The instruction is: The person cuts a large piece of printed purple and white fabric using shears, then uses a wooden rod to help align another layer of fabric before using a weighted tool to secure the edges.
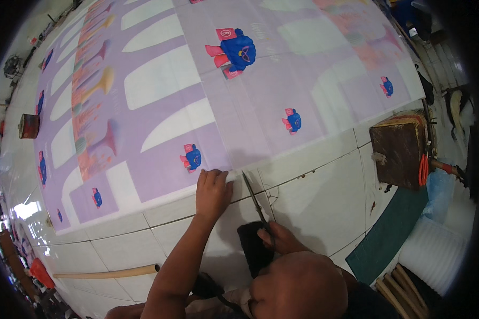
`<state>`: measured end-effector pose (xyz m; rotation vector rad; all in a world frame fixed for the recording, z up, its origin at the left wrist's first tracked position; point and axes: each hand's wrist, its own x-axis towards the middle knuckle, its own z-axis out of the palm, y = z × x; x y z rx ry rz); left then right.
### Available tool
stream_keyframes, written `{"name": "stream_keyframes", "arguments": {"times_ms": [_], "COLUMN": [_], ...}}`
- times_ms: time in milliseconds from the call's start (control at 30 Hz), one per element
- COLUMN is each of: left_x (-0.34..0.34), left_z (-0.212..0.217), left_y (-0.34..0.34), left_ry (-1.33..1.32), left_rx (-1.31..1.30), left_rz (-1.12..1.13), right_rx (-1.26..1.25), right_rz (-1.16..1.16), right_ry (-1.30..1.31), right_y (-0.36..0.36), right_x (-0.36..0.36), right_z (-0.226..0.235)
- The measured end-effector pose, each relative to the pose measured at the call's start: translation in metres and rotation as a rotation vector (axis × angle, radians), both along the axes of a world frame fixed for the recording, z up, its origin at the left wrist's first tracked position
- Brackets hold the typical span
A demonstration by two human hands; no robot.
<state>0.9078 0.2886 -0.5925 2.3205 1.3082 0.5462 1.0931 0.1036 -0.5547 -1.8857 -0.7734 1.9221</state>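
A large printed sheet [165,186], purple and white with blue and pink cartoon figures, lies spread over the tiled floor. At its near edge my left hand [213,194] has its fingers bent together on the sheet, beside one of the figures. Long dark scissors [254,198] are in my right hand [283,237], lower and to the right. Their blades point up toward the sheet's edge, with the tips just by it. How the blades stand is too fine to tell. My bare knee [303,282] hides part of the right forearm.
A worn brown box [396,149] with orange-handled tool stands at right, near a dark green strip [388,234]. A rusty tin [29,126] sits at the sheet's left edge. A long tube [109,273] lies on the tiles at lower left. Several rolls [402,292] are at lower right.
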Motion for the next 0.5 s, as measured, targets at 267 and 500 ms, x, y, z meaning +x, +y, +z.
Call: {"name": "stream_keyframes", "arguments": {"times_ms": [267,500], "left_x": [0.009,0.007], "left_z": [0.009,0.011], "left_y": [0.001,0.001], "left_ry": [-0.108,-0.143], "left_rx": [-0.073,-0.03], "left_rz": [0.091,0.078], "right_rx": [0.192,0.168], "right_rz": [-0.119,-0.043], "right_ry": [-0.078,-0.066], "right_y": [0.012,0.017], "right_x": [-0.028,-0.029], "right_z": [-0.011,-0.022]}}
